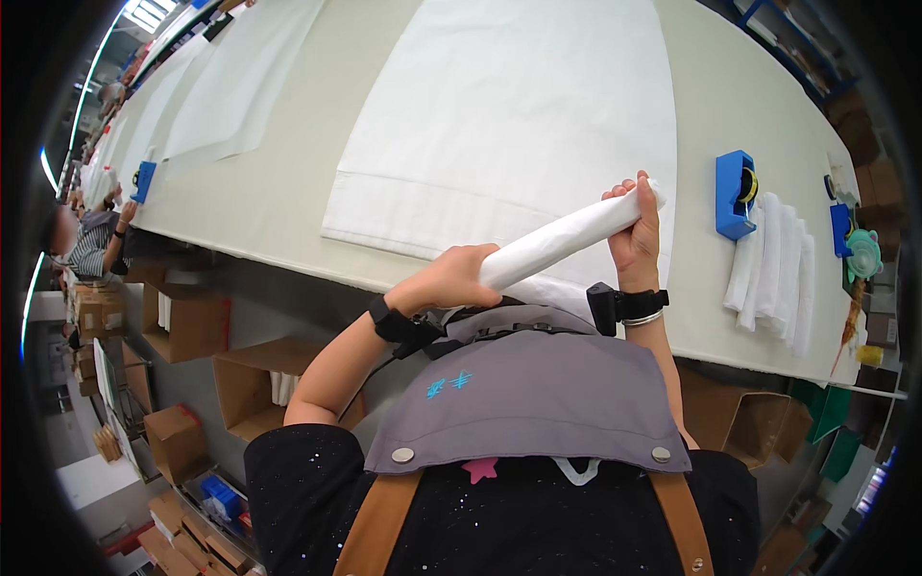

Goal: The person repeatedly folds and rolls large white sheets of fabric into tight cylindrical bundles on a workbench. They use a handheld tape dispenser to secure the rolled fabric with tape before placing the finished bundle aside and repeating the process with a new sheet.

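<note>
Between my hands a white rolled sheet (567,240) slants up to the right, above the near edge of the table. My left hand (449,276) is wrapped round its lower left end. Fingers of my right hand (635,230) close round the upper right end. Beneath the roll, a large stack of flat white sheets (519,115) covers the middle of the table and reaches to its far side. Right of the stack stands a blue tape dispenser (734,195). Several finished-looking white rolls (774,269) lie side by side next to it.
The long pale table (288,216) spans the view. More white sheets (245,86) lie at the far left, where a co-worker (101,235) stands by another blue dispenser (144,180). A turquoise object (864,252) sits at the right end. Open cardboard boxes (245,384) stand below the table.
</note>
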Motion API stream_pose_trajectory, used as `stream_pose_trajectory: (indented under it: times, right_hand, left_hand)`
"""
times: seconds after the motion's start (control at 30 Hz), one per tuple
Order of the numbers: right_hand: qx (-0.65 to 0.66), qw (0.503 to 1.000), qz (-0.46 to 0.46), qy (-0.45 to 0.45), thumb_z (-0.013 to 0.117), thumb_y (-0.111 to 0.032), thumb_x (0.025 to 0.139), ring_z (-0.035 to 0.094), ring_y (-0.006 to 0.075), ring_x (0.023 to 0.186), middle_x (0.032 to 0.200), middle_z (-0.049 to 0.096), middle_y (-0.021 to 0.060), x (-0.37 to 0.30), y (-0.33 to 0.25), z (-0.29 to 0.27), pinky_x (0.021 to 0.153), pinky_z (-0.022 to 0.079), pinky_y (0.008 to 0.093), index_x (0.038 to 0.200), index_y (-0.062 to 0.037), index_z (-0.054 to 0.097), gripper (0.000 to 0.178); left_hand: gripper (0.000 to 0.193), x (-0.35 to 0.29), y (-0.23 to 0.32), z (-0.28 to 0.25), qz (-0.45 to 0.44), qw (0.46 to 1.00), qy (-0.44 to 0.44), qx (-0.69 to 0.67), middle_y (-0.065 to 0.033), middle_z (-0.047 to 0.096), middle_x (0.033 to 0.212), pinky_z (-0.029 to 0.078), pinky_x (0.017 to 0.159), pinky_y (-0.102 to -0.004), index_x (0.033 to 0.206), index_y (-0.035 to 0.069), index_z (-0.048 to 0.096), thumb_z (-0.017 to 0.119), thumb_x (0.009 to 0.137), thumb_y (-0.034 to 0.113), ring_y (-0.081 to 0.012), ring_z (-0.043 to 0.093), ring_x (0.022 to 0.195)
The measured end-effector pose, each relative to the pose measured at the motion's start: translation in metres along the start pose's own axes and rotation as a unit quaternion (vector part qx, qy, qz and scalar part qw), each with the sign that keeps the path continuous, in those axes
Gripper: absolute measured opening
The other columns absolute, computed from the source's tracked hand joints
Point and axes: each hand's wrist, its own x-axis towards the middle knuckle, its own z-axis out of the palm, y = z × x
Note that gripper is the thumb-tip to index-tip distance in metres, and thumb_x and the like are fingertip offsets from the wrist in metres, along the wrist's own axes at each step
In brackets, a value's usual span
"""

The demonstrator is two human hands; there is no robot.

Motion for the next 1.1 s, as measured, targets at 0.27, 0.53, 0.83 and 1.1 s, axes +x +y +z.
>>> stream_pose_trajectory:
  times: [0.27, 0.53, 0.83, 1.1]
  right_hand:
    - [0.038, 0.992, -0.11, 0.04, 0.073, -0.019, 0.087, 0.058, 0.0173, 0.083, 0.082, 0.06, 0.0031, 0.008, -0.065, -0.055, 0.087, 0.05, 0.0353, 0.091, -0.0099, 0.058, 0.018]
    - [0.048, 0.992, -0.119, 0.021, 0.072, -0.018, 0.088, 0.059, 0.0165, 0.094, 0.092, 0.061, 0.0001, -0.029, -0.057, -0.038, 0.098, 0.046, 0.0428, 0.105, -0.0164, 0.058, 0.022]
    - [0.021, 0.987, -0.153, 0.047, 0.061, -0.02, 0.096, 0.058, 0.0251, 0.116, 0.112, 0.065, 0.0069, -0.051, -0.094, -0.082, 0.103, 0.046, 0.0404, 0.115, -0.0071, 0.059, 0.023]
    - [-0.655, 0.725, -0.204, -0.059, 0.076, -0.054, 0.074, 0.048, 0.0249, 0.128, 0.135, 0.054, 0.0117, -0.119, -0.164, -0.048, 0.107, 0.036, 0.0378, 0.137, -0.0053, 0.047, 0.084]
  left_hand:
    - [0.038, -0.007, -0.029, -0.048, -0.062, 0.981, 0.136, -0.122, -0.0099, 0.062, 0.101, 0.052, 0.071, -0.0291, 0.125, 0.003, 0.056, 0.062, 0.09, 0.017, -0.0172, 0.064, 0.082]
    - [0.07, 0.049, 0.015, 0.034, -0.026, 0.845, 0.096, -0.526, -0.0175, 0.053, 0.124, 0.056, 0.084, -0.0419, 0.142, 0.006, 0.038, 0.046, 0.096, 0.058, -0.029, 0.06, 0.107]
    - [0.03, 0.079, 0.023, 0.013, 0.145, 0.864, 0.269, -0.4, -0.004, 0.065, 0.093, 0.048, 0.076, -0.0252, 0.099, 0.003, 0.066, 0.06, 0.097, 0.032, -0.0107, 0.058, 0.085]
    - [0.026, 0.068, 0.044, 0.013, 0.2, 0.951, 0.189, -0.137, -0.0065, 0.067, 0.091, 0.046, 0.079, -0.0273, 0.093, -0.001, 0.067, 0.061, 0.095, 0.025, -0.0136, 0.059, 0.086]
